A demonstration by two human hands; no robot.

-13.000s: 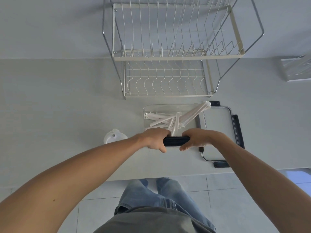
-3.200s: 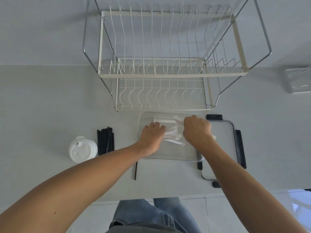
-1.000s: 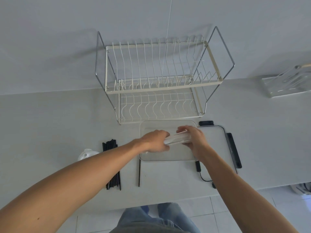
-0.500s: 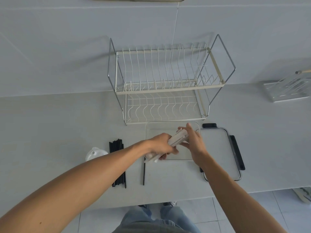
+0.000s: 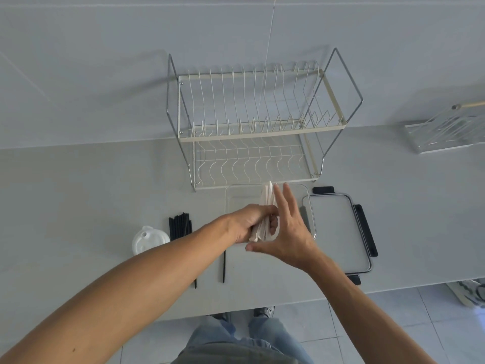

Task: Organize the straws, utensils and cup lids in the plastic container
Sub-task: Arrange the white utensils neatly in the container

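Utensils [image 5: 266,206] now bundled upright in left hand [image 5: 249,224], lifted above container [image 5: 231,198] (right hand [image 5: 286,232] splayed, tidying ends); ready for neat return.

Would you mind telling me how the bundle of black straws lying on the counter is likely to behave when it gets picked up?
The black straws look thin and round, so they probably roll and scatter; one stray straw already lies apart. They are likely light and slightly bendy. Lying loose and unbound beside the cup lids, they would probably splay unless gripped around the middle.
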